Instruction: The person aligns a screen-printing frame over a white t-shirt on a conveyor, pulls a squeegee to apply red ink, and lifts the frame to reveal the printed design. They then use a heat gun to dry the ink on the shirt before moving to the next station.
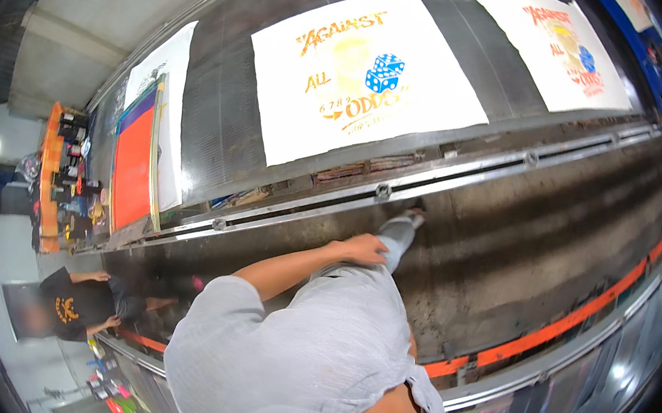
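Note:
My left hand rests at the top of my grey-clad leg, fingers loosely bent, with nothing visible in it. My right hand is hidden; only some bare skin of that side shows at the lower edge. Beyond me, a long dark printing table carries a white printed sheet with lettering and blue dice, and a similar sheet to the right. At the left end, a screen frame with a red panel lies on another white sheet.
A co-worker in a dark T-shirt stands at the left. Behind the frame is an orange shelf with containers. A metal rail edges the table. I am in a narrow concrete aisle, bordered below by an orange rail.

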A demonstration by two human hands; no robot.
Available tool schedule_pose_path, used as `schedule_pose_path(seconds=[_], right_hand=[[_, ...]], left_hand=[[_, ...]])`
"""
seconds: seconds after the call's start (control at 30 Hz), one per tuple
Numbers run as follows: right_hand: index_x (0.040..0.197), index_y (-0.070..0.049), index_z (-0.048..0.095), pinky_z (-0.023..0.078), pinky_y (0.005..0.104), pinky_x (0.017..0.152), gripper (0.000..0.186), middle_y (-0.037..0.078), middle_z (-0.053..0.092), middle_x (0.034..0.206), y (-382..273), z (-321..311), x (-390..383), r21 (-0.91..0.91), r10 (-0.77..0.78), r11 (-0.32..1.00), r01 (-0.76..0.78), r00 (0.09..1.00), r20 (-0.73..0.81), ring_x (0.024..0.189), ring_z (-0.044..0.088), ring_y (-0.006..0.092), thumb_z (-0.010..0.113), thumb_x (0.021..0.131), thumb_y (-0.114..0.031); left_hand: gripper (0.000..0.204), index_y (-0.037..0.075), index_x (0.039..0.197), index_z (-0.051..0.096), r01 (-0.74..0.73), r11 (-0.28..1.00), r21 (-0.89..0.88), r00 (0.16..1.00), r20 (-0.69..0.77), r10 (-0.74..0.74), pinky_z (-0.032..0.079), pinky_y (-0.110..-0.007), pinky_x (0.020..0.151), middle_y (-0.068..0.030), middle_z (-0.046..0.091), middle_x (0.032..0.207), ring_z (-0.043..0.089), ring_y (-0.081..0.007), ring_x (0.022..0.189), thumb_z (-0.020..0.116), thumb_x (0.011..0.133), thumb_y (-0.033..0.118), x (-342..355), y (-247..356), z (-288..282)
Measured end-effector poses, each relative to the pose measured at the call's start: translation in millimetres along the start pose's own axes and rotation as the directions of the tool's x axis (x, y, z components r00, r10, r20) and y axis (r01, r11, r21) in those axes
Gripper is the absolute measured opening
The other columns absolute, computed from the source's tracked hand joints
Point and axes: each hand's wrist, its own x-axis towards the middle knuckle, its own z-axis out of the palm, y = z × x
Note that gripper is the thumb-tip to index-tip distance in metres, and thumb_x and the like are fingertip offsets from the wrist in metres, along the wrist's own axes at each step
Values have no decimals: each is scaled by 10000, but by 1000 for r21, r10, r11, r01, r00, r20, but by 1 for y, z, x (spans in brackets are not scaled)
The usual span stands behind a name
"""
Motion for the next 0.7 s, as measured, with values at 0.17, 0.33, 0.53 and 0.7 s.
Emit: schedule_pose_path(seconds=[0.17,0.33,0.53,0.7], right_hand=[[936,33,717,561,441,610,470,148,699,801,-56,-66,33,9,16,1000,-16,998,-54,745,692,301,633,920,-429],[901,37,712,555,424,563,468,135,688,752,-160,-162,38,56,3,998,9,979,-204,686,686,283,626,930,-422],[859,42,707,548,403,506,471,119,675,693,-271,-235,65,204,-116,961,188,941,-318,616,679,261,618,942,-413],[852,-9,703,487,355,682,361,55,670,808,-335,-312,111,-54,-295,956,290,941,-169,759,612,184,568,996,-312]], left_hand=[[528,24,1294,652,-271,959,-83,934,221,282,491,-434,987,-218,678,1232,646,-379,1127,692,879,347,141,114,4],[331,112,1054,767,-498,865,51,845,253,471,550,-460,777,-163,748,935,708,-363,896,727,782,297,269,245,-19],[146,60,769,755,-586,795,-155,746,281,604,529,-393,686,-100,724,751,696,-292,745,710,737,194,383,395,-65],[138,62,809,765,-564,790,-241,757,233,611,541,-381,713,-97,745,817,714,-262,775,733,736,175,483,451,-60]])
